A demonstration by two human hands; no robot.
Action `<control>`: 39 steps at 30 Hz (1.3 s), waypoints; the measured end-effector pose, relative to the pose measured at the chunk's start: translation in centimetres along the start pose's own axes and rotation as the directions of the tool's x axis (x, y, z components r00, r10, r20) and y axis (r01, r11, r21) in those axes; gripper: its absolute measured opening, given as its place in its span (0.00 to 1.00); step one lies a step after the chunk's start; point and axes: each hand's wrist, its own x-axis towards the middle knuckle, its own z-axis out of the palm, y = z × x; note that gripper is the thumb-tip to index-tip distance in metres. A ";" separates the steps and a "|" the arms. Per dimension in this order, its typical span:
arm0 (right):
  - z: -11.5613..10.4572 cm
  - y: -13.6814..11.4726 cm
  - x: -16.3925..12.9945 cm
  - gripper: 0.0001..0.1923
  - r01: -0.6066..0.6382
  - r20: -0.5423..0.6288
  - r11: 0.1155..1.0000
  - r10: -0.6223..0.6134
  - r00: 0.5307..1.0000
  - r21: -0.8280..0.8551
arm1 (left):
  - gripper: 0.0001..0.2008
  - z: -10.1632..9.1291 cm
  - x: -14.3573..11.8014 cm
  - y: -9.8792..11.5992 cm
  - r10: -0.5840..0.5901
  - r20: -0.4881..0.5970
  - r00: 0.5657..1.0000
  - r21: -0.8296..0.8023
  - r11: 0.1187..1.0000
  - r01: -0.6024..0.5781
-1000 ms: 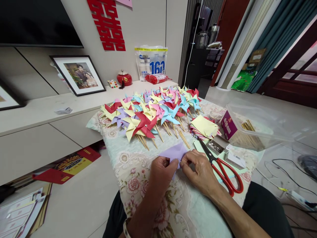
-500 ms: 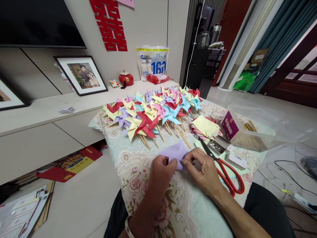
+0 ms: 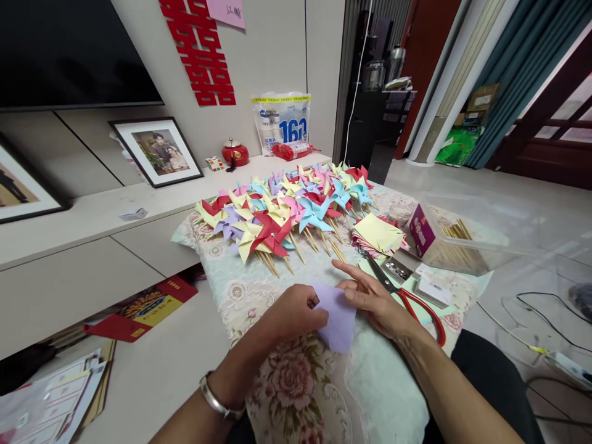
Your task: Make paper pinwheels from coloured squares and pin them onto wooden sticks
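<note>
A folded lilac paper square (image 3: 340, 320) lies on the floral cloth (image 3: 287, 388) in front of me. My left hand (image 3: 291, 311) pinches its left edge with curled fingers. On the sheet's upper right edge rests my right hand (image 3: 370, 296), fingers stretched flat and pointing left. Red-handled scissors (image 3: 411, 302) lie just right of that hand. Beyond the hands lies a spread of several finished paper pinwheels (image 3: 282, 213) on wooden sticks, red, yellow, blue, pink and lilac.
A stack of cut coloured paper squares (image 3: 377, 234) sits right of the pinwheels. A clear plastic tub (image 3: 467, 237) holds wooden sticks and a purple box. A low cabinet (image 3: 78, 271) with framed photos stands left. Cables run over the floor at right.
The lilac paper has come nearer to me and turned lower. My right hand has let go of its pinch and now lies flat on it. The camera view shifted slightly.
</note>
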 end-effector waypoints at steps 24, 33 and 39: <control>0.0 0.3 0.2 0.43 0.124 0.022 0.893 -0.127 0.992 -0.433 | 0.09 -0.5 1.9 5.7 -0.050 0.183 0.982 0.345 0.939 -0.016; -0.1 0.9 0.4 0.43 0.102 -0.032 0.910 -0.125 0.992 -0.403 | 0.07 -1.0 2.6 3.4 -0.052 0.209 0.977 0.221 0.975 0.005; 0.0 1.0 0.7 0.45 0.106 -0.158 0.959 -0.151 0.976 -0.264 | 0.18 -0.6 1.1 0.9 -0.075 0.066 0.995 -0.404 0.910 0.095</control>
